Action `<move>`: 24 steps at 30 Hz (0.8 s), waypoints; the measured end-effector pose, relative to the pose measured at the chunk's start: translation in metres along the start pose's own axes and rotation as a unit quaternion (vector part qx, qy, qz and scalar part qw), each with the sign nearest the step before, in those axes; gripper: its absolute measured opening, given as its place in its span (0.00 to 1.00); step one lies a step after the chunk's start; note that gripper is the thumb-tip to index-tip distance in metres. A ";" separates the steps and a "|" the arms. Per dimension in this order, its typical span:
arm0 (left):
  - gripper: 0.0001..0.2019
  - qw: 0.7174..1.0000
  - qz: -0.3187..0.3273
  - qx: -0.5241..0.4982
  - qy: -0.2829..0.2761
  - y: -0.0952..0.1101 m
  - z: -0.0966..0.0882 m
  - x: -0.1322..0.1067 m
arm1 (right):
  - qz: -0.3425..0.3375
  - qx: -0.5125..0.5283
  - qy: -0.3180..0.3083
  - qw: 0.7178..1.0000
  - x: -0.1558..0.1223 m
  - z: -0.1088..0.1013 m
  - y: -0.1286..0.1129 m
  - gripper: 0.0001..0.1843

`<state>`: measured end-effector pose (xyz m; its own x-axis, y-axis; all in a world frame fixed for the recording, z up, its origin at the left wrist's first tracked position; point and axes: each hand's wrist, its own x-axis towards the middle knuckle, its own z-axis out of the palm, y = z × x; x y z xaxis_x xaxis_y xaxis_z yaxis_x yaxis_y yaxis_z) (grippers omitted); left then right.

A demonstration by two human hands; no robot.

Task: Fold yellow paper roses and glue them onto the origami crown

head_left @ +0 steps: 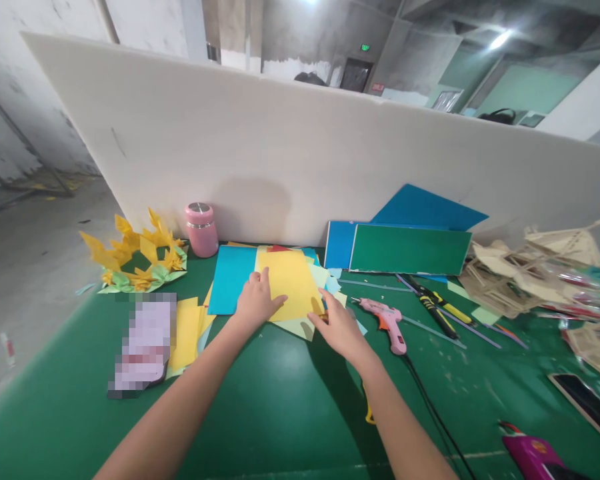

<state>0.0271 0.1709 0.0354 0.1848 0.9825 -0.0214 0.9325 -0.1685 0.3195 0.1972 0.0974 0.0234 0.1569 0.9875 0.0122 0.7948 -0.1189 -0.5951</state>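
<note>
A sheet of yellow paper (293,283) lies on a loose stack of coloured paper, with a blue sheet (227,280) to its left. My left hand (257,300) rests over the border between these two sheets, its thumb and index finger spread. At the yellow sheet's right edge is my right hand (341,327), thumb and fingers apart. A small orange-brown bit shows behind its fingers, too little to name. Pale green and light blue papers (333,283) stick out under the stack. Right of that hand lies a pink glue gun (385,320), its black cord running toward me.
Left are a yellow paper crown (140,253), a pink flask (201,230), a blurred-out phone-like object (147,340) and yellow papers (185,333). Right are a green board (410,250), pliers (437,310), wooden models (510,273), a phone (587,407) and a purple device (533,457). A white partition (280,147) stands behind.
</note>
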 end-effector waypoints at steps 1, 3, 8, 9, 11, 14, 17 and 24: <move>0.36 1.000 0.004 -0.008 -0.002 0.001 0.001 0.000 | 0.006 0.035 -0.001 0.999 -0.001 0.002 -0.001 0.31; 0.35 1.000 0.013 -0.022 -0.004 0.001 0.002 0.000 | 0.012 0.092 -0.005 0.996 -0.001 0.006 -0.002 0.31; 0.35 0.999 0.035 -0.029 0.003 -0.015 0.001 -0.004 | 0.020 0.156 -0.012 0.988 0.006 0.015 0.002 0.33; 0.37 0.999 0.041 -0.027 0.001 -0.019 0.001 -0.006 | 0.024 0.164 -0.010 0.986 0.007 0.016 0.003 0.33; 0.41 0.998 0.062 -0.025 -0.011 -0.027 0.004 -0.011 | 0.028 0.177 -0.008 0.984 0.007 0.018 0.002 0.33; 0.46 0.995 0.094 -0.018 -0.023 -0.032 0.011 -0.017 | 0.026 0.226 -0.015 0.974 0.007 0.019 -0.004 0.34; 0.48 0.994 0.108 -0.008 -0.013 -0.030 0.017 -0.020 | 0.023 0.291 -0.040 0.955 0.006 0.017 -0.015 0.36; 0.34 0.994 0.109 0.009 0.013 -0.019 0.009 -0.010 | -0.023 0.361 -0.040 0.932 0.023 -0.002 -0.036 0.36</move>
<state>0.0105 0.1634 0.0214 0.3748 0.9243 0.0715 0.8767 -0.3785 0.2968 0.1733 0.1242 0.0468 0.0654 0.9978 0.0086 0.1947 -0.0043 -0.9809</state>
